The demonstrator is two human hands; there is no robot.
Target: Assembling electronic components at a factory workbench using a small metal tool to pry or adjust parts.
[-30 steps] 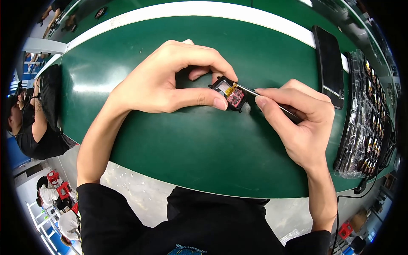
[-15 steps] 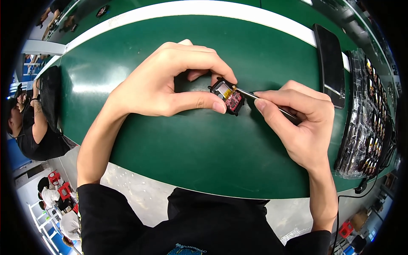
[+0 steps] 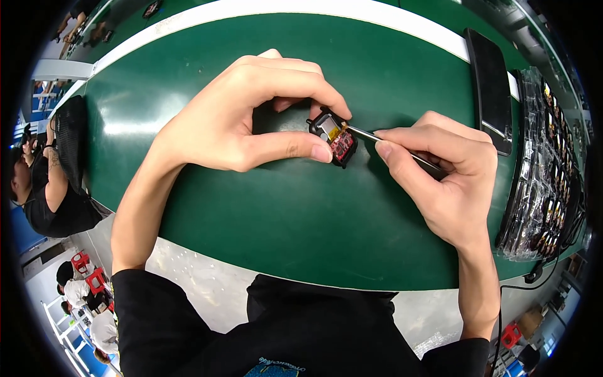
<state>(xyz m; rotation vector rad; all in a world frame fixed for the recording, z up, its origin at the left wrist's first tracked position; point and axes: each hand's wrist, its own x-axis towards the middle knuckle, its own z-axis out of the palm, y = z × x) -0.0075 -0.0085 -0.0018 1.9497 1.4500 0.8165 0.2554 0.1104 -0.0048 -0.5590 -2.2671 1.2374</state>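
Between the thumb and fingers of my left hand (image 3: 251, 110) is a small black electronic device housing (image 3: 339, 152), its inside facing up. A red circuit board, a silvery block and a strip of yellow tape show in it. My right hand (image 3: 443, 166) is closed in a pinch around a thin metal tool (image 3: 365, 132), perhaps tweezers. The tool's tip touches, or is very close to, the housing's right edge by the yellow tape. Its rear end is partly hidden by my fingers.
On the right, clear plastic trays (image 3: 531, 182) hold several similar small devices. A black flat panel (image 3: 490, 88) lies at the back right, near the white strip (image 3: 270, 9). A black cable (image 3: 534, 289) hangs at the green table's (image 3: 301, 239) right edge. A co-worker (image 3: 56, 182) sits at the left.
The housing has tilted slightly in my left hand, and both hands have shifted very little. The tool's tip stays at the housing's right edge.
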